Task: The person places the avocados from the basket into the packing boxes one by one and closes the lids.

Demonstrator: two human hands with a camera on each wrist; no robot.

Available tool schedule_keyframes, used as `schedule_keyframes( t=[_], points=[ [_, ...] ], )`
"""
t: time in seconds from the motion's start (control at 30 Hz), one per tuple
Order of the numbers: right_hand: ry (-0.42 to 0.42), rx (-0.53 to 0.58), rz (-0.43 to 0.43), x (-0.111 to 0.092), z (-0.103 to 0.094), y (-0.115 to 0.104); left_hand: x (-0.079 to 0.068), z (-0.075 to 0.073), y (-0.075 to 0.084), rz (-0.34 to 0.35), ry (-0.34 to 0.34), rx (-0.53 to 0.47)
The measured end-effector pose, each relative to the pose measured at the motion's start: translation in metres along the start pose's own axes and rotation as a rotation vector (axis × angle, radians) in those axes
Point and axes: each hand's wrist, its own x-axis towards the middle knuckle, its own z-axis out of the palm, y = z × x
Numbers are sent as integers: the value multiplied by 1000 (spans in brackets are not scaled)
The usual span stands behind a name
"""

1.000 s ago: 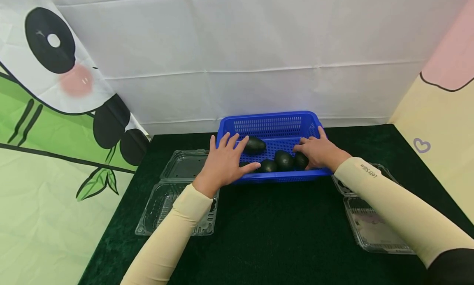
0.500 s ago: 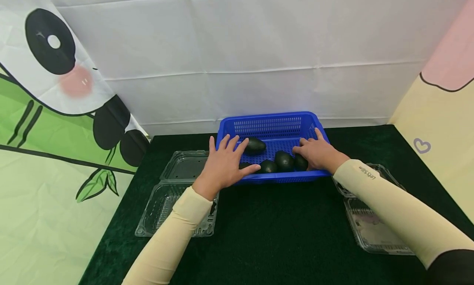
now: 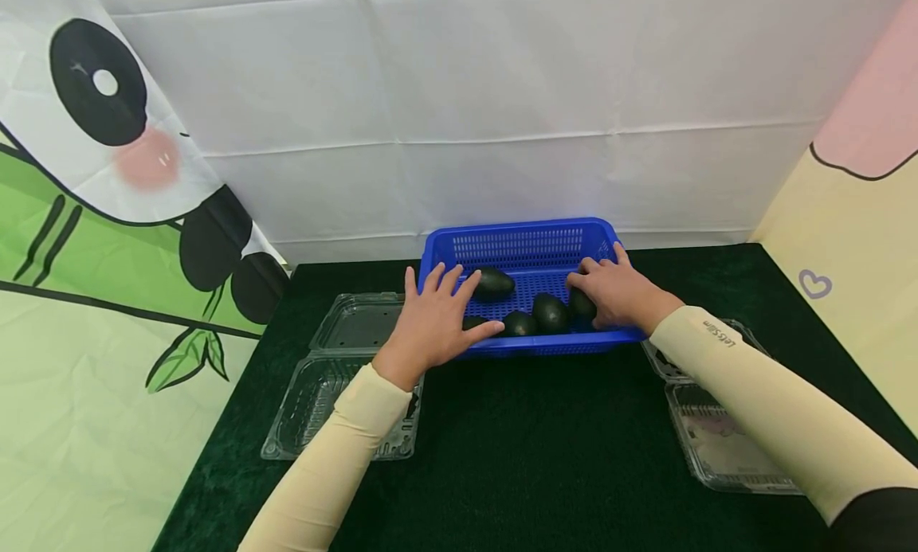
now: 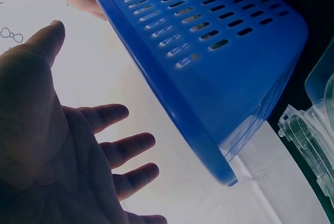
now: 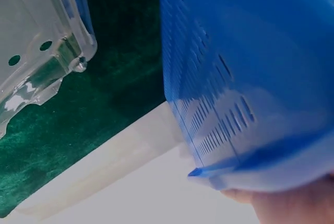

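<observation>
Your left hand [image 3: 433, 321] is spread and released over the left side of the blue basket [image 3: 555, 342], near the counter's [image 3: 531, 448] far edge; your right hand [image 3: 622, 291] grips the rightmost avocado [image 3: 580, 303] in its near right corner.

Cloth-walled booth [image 3: 287, 74]
White cloth [image 3: 502, 82] behind the surface [image 3: 538, 464], cartoon cloth [image 3: 93, 225] left of it, pastel cloth [image 3: 853, 225] right.

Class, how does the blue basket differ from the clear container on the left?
The blue basket is solidly coloured, while the clear container is see-through. The basket is a single open tub holding dark fruits; the container lies opened into two halves. Both rest on the green cloth.
</observation>
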Motion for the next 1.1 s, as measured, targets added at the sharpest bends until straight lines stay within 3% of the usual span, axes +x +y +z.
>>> schedule_keyframes(
  t=[0.53, 0.73, 1.1],
  points=[
    [151, 65, 7, -7, -28, 14, 3, 3, 2, -11, -5, -3],
    [170, 68, 31, -11, -40, 19, 5, 3, 3, -20, -14, -1],
    [233, 61, 19, -35, -55, 28, 3, 2, 2, -33, -25, -33]
  ],
)
